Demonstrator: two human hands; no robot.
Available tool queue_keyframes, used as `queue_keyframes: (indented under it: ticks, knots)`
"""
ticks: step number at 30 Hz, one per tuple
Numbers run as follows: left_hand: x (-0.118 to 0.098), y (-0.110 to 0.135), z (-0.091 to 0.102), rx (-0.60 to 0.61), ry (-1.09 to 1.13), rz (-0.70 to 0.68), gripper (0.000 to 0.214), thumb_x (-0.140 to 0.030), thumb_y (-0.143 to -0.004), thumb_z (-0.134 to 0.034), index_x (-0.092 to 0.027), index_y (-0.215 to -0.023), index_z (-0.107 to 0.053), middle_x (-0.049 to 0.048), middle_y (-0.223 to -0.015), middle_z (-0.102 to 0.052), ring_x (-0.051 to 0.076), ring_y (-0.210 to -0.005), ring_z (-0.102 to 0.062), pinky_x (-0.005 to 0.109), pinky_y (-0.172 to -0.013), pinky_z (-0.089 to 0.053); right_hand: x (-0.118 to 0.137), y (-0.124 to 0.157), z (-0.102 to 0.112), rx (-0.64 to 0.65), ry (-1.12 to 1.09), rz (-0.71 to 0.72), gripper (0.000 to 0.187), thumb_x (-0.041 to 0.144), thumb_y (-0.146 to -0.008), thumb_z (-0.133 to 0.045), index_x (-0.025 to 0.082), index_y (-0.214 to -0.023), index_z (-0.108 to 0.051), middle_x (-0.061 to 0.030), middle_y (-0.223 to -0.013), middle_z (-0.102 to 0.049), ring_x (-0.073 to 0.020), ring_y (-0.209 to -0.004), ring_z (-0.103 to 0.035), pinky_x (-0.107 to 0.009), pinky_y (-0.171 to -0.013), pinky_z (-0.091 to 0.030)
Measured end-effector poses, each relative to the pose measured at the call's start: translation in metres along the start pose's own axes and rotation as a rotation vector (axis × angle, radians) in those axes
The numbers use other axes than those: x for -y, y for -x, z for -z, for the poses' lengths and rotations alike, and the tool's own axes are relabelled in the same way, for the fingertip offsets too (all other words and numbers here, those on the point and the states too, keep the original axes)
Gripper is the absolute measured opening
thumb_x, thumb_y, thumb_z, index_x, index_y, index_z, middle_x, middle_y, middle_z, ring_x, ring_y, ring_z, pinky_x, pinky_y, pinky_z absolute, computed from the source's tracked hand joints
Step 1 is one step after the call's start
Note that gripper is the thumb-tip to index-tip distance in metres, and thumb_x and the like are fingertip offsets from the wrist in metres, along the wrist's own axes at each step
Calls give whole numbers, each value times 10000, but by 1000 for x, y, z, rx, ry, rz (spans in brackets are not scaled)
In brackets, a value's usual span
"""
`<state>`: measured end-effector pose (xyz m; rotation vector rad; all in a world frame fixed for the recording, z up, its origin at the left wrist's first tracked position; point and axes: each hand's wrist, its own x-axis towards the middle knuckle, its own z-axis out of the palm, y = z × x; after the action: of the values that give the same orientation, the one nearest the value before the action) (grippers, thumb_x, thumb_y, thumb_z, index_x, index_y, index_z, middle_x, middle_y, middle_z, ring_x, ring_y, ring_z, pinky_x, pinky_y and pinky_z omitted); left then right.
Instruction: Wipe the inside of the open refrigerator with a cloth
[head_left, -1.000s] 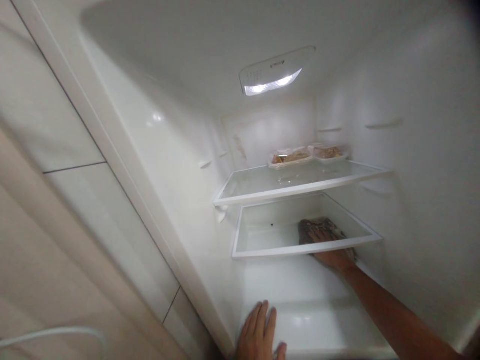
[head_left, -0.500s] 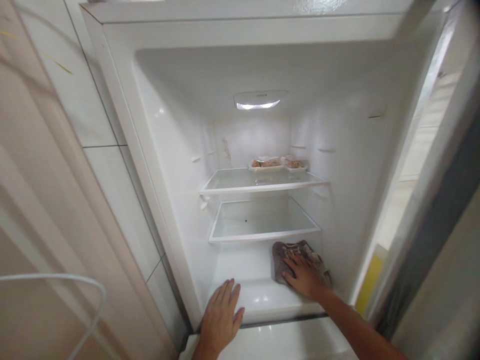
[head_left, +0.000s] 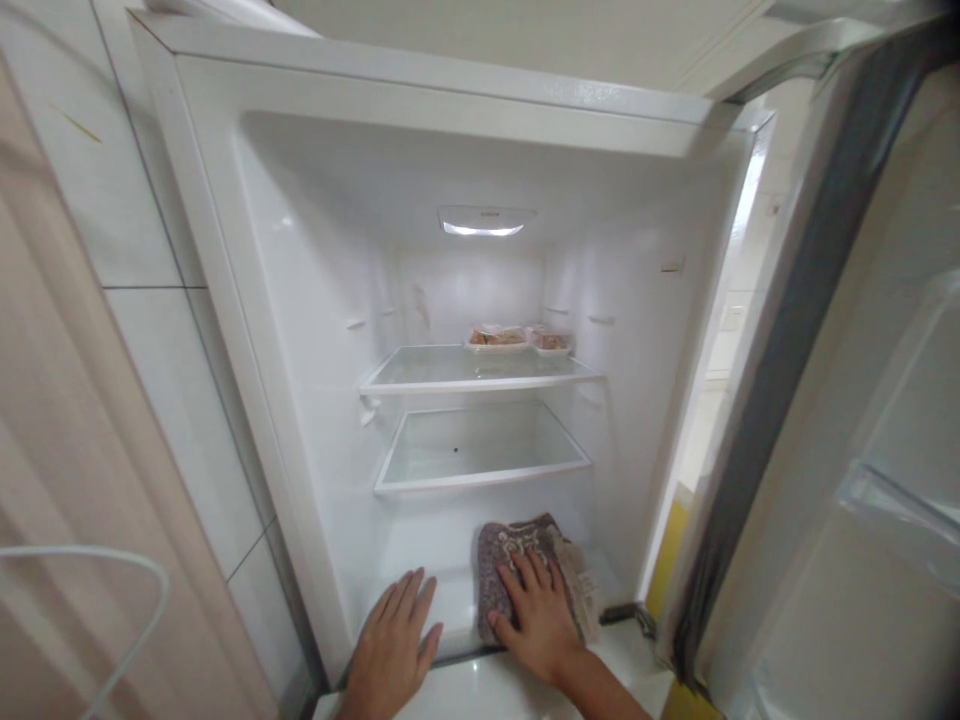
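Observation:
A brown patterned cloth (head_left: 499,560) lies folded on the white floor of an open refrigerator (head_left: 315,300). My right hand (head_left: 541,615) presses flat on it, fingers spread, near the front edge of the compartment. To the left, my left hand (head_left: 394,640) rests at the front edge of the fridge floor, its fingers stretched out and holding nothing. The cloth's underside and the palms of both hands are hidden.
Two glass shelves, an upper one (head_left: 465,370) and a lower one (head_left: 487,450), hang above the cloth. Wrapped food trays (head_left: 499,338) sit on the upper shelf. At right stands the open door (head_left: 810,450) with its dark seal; at left is a tiled wall (head_left: 150,350).
My right hand has drawn the cloth from the back right toward the front edge. My left hand stays by the front edge. The view has shifted, showing more of the door.

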<state>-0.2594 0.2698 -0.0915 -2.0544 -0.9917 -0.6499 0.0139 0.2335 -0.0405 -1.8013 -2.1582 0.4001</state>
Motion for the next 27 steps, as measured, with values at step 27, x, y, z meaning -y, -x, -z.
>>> queue_keyframes:
  ticks: [27]
  knots:
    - [1,3,3,42,81,44,513,-399,-887,-575,-217,-1366,-574,74,-1340,-675,231,-1195,-637,367,-977,-541,-56,-26,14,-102,163,-117,612,468,-941,-370,219,-1490,-479,-50,-1575,-434,-309,-1451,-375,-524,-1230,-175]
